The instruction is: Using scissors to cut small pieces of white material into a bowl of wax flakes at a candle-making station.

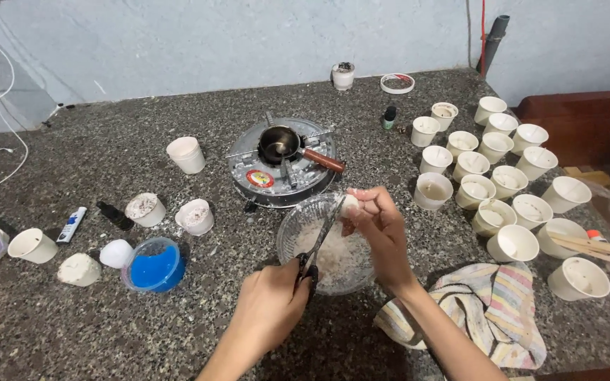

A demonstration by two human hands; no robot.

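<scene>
The right hand (379, 229) has its fingers (361, 201) pinched around a small white lump (349, 205), held above the far rim of a clear glass bowl (292, 229). The left hand (273, 303) has its fingers curled tight around the dark handles of a pair of scissors (319, 247), whose blades angle up to touch the lump. The bowl sits on a speckled grey stone tabletop (107, 331) and holds pale white shavings (337, 257).

Just beyond the bowl stands a round metal stove (248, 166) bearing a small metal pot (279, 143) with a brown handle. To the right, near the right forearm, lies a striped cloth (492, 303). Farther right, many white paper cups (503, 180) stand close together, with wooden sticks (594, 247) resting across some. To the left sit a blue-filled round container (154, 267), more cups (186, 154) and small white lumps (116, 253).
</scene>
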